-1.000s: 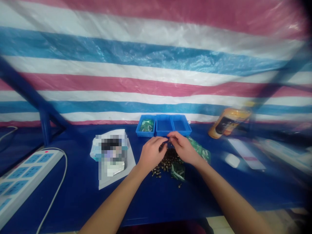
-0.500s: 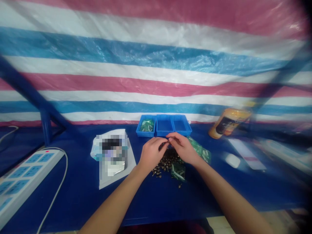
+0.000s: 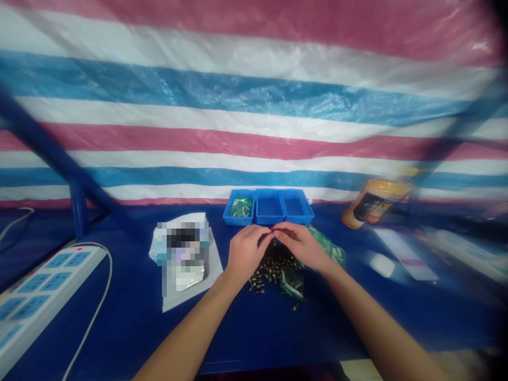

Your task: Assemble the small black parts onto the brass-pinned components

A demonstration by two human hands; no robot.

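The left hand (image 3: 246, 253) and right hand (image 3: 299, 246) were held with their fingertips (image 3: 268, 229) pressed together just above a heap of bronze-coloured screws (image 3: 273, 267) on the blue counter (image 3: 119, 338); whether anything was pinched could not be told. A blue three-compartment tray (image 3: 269, 207) was placed just behind, and a green plastic bag (image 3: 327, 246) lay beside the heap.

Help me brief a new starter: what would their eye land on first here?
The big striped plastic sheet in pink, white and blue fills the background. Lower down, on the blue bench top, the left hand and right hand meet over a heap of small dark screws, just in front of a three-compartment blue tray.
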